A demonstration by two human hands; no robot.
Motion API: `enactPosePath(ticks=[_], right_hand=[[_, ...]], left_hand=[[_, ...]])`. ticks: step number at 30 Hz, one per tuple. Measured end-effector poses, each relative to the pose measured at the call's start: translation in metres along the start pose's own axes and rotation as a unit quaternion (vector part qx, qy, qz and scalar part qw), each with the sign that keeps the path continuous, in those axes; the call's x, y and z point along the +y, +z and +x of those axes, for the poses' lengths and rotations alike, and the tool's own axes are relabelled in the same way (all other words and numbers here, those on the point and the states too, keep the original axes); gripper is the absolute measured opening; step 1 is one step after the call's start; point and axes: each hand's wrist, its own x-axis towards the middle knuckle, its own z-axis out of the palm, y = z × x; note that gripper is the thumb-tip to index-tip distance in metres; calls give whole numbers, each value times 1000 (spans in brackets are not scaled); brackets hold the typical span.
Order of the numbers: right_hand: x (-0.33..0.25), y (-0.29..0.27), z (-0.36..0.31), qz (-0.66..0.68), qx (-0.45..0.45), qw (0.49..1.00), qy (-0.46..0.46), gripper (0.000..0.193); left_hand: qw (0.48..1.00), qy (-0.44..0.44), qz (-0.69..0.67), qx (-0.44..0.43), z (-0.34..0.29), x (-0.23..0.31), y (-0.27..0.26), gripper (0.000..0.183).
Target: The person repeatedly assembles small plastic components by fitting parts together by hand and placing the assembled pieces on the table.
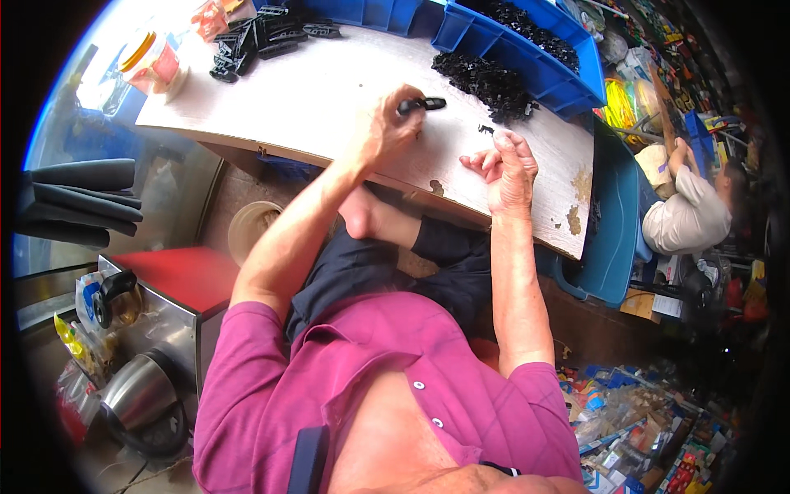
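My left hand point(388, 128) is closed around a black plastic part point(429, 104), whose rounded end sticks out to the right over the white tabletop point(329, 90). My fingers hide the rest of it. To the right, my right hand point(508, 169) has its thumb and forefinger pressed together; what they hold, if anything, does not show. A small black piece point(485, 129) is right beside those fingertips, and I cannot tell whether they touch it. Beyond the right hand lies a heap of small black pieces point(485, 82). Long black plastic parts point(262, 37) are piled at the far left.
Blue bins point(568, 90) stand along the table's far side, one with more black pieces. A lidded jar point(152, 64) is at the left corner. A teal tub point(605, 222) adjoins the right edge. Another person point(687, 214) sits at far right. A metal kettle point(144, 391) is lower left.
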Motion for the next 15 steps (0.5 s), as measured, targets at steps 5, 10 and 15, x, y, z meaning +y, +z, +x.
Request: enactPosePath(ticks=[5,10,15], right_hand=[[0,3,-3,25,-46,999,-9,18],[4,-1,-2,21,-13,1000,8,14],[3,-4,0,-4,-17,1000,22,12]], left_hand=[[880,-171,-434,-92,-27,40,28,30],[854,-170,-473,-133,-29,50,40,29],[852,-195,-460,-156,-24,48,38,28]])
